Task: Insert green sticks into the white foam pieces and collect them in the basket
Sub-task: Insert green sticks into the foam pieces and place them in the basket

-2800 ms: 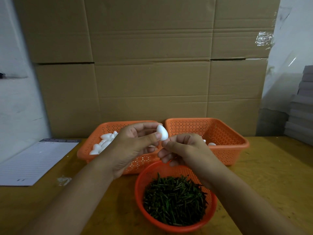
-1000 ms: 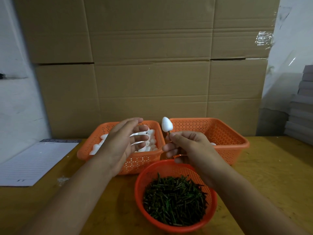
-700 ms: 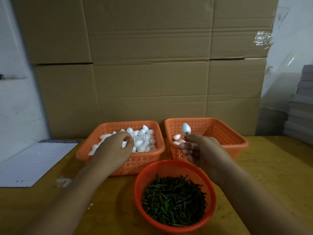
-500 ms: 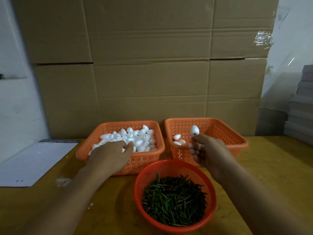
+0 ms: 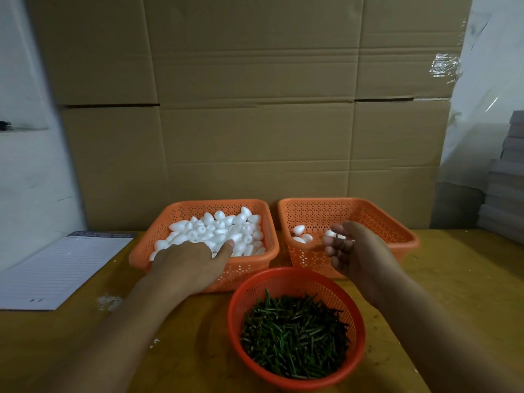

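A wall of stacked cardboard boxes (image 5: 255, 109) fills the back. Before it runs a yellowish wooden table (image 5: 467, 279). Left of the boxes stands a white wall (image 5: 28, 165); right of them, clear plastic sheeting (image 5: 487, 80) and stacked grey boards (image 5: 507, 188). The light is dim.

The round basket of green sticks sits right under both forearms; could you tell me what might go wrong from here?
1. The round basket lies just below the right hand; drawing that hand back low could catch its rim and scatter the green sticks.
2. The left hand reaches into heaped foam pieces in the left basket; careless digging might push some over the edge.
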Demonstrator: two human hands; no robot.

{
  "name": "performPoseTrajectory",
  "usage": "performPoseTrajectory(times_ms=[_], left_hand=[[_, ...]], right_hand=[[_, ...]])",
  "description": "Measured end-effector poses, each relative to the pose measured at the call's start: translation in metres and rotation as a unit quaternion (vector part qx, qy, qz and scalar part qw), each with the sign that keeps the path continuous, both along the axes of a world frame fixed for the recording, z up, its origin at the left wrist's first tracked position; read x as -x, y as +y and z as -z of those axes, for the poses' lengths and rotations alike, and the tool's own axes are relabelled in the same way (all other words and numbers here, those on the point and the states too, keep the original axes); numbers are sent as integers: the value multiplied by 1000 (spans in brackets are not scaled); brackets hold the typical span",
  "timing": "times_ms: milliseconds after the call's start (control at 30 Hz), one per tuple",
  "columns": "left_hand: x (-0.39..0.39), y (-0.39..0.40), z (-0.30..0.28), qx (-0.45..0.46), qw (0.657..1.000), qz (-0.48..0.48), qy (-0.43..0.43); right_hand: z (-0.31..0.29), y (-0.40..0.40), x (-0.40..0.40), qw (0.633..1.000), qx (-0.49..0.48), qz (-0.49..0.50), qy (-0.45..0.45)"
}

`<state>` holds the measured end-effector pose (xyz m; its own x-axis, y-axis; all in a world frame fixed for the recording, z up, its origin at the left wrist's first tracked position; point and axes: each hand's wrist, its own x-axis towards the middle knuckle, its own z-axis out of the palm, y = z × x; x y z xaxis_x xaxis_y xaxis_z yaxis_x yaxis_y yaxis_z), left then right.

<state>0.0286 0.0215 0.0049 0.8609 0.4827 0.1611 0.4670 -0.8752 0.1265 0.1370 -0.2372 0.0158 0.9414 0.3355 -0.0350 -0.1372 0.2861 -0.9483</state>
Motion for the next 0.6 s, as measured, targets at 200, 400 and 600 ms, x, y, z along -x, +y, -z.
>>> performPoseTrajectory(times_ms=[200,400,600], left_hand=[[-1,2,0,-16,1000,5,6],[-2,2,0,-14,1000,24,-8],[-3,8,1,3,999,38,-4]], right_hand=[[-5,7,15,993,77,-63,-70],[-8,12,24,987,89,-73,-110],[-9,12,27,985,96,-82,-114]])
